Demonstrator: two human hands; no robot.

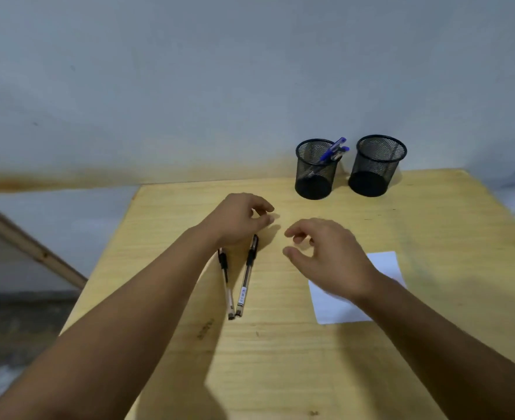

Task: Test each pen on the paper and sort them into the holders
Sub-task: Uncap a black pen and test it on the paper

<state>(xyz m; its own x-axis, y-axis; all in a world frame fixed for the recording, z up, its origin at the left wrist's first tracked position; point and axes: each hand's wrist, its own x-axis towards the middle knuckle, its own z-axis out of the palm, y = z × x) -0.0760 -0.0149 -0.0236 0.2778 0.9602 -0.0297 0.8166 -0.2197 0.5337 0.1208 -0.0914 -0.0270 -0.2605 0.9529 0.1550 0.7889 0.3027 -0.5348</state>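
Where hands hover: two pens [235, 280], two holders [348, 166].

Both forearms are bare to the frame's near edge, with no sleeves, watch or rings showing. The left hand [238, 219] and right hand [325, 253], over the wooden table [280, 359], wear no gloves.

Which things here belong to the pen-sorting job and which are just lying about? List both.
Belongs to the job:
two black pens lying on the table
white paper
left mesh holder with blue pens
right mesh holder
left hand and right hand, both empty

Just lying about:
wooden frame left of the table
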